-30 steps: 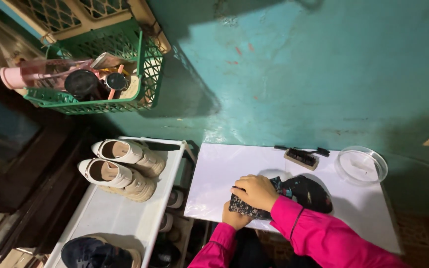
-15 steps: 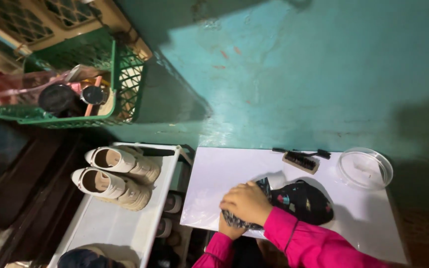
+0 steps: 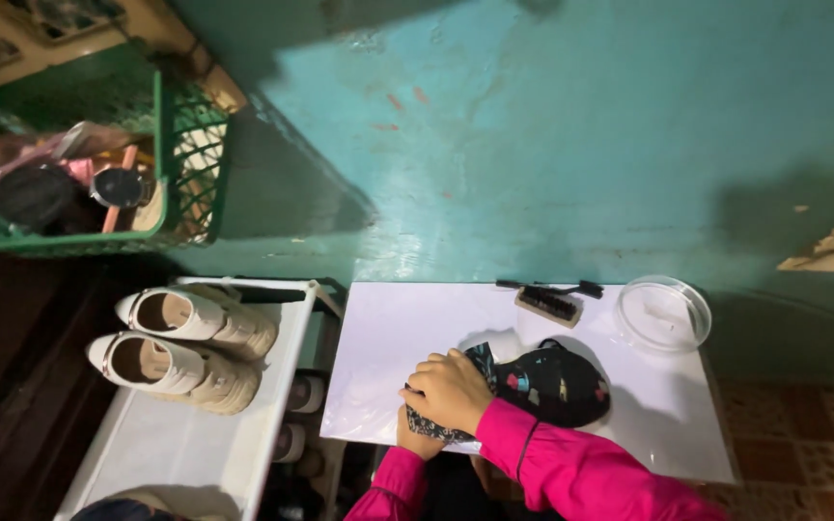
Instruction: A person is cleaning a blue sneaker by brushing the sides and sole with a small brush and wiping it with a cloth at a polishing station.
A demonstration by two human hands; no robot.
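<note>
White tabletop (image 3: 407, 328) below, teal wall (image 3: 552, 145) behind it. Nearest the camera, both pink-sleeved arms come in from the bottom edge. Left hand (image 3: 419, 436) sits at the table's near edge, fingers curled under a dark patterned cloth (image 3: 480, 362); right hand (image 3: 451, 389) lies on top of it, fingers closed down over the fabric. Just right of the hands, touching that cloth, sits a black patterned shoe (image 3: 557, 386). Further back, a small brush (image 3: 549, 305) lies by the wall, with a clear round dish (image 3: 663, 313) near it. Off left, a pair of white shoes (image 3: 185, 347) on a white rack (image 3: 243, 444), and a green plastic crate (image 3: 185, 164) higher up.
</note>
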